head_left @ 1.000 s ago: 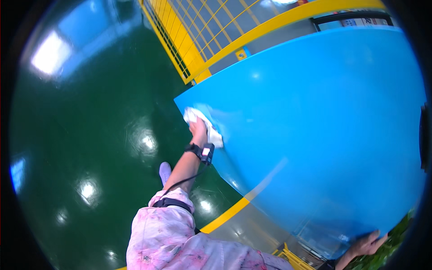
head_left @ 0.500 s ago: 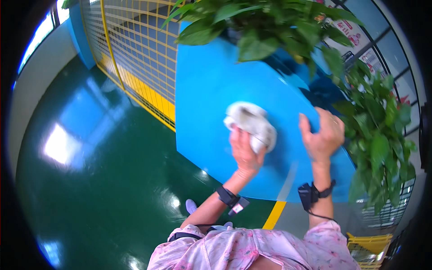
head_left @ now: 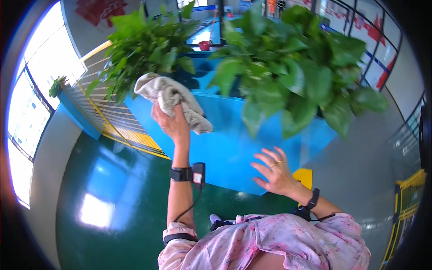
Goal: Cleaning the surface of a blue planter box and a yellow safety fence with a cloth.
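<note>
a pale cloth is gripped by the left hand. it is slanted from far left to near right, over the blue planter; whether they touch cannot be told. the right hand is held farther off, empty, fingers spread wide.
</note>
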`<state>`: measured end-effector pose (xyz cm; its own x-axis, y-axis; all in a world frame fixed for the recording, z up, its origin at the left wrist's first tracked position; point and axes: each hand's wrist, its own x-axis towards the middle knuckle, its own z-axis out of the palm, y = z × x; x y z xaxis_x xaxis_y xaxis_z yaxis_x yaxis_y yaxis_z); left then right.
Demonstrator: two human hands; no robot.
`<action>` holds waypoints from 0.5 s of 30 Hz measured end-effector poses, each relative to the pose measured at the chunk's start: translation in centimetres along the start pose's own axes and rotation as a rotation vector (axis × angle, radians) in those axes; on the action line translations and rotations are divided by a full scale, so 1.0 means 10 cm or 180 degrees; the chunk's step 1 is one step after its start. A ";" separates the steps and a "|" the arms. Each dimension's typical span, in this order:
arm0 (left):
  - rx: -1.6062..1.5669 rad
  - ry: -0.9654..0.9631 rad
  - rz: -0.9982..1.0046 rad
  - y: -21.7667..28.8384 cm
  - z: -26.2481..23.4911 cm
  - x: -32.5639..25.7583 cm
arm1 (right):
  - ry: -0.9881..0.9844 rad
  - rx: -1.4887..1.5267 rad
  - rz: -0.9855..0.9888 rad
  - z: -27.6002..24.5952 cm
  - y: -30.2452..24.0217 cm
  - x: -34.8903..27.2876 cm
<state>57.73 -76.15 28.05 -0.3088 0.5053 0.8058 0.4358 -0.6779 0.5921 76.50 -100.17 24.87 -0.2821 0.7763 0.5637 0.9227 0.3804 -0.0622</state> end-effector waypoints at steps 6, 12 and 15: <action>-0.0366 -0.0854 0.0016 0.51 0.36 -1.33 | 0.0027 0.0057 0.1566 -0.20 0.46 -1.40; -0.1187 -0.3867 0.0563 1.64 0.46 -2.60 | 0.0479 0.3075 0.3657 -0.17 0.64 -1.66; -0.1788 -0.4050 0.0837 2.15 0.52 -2.50 | 0.2246 0.4925 0.3518 -0.16 0.72 -1.60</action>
<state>79.21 -100.64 20.56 0.8206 0.2576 0.5101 -0.1221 -0.7930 0.5968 88.07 -110.64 16.69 0.6167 0.7843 -0.0667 -0.4680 0.2972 -0.8322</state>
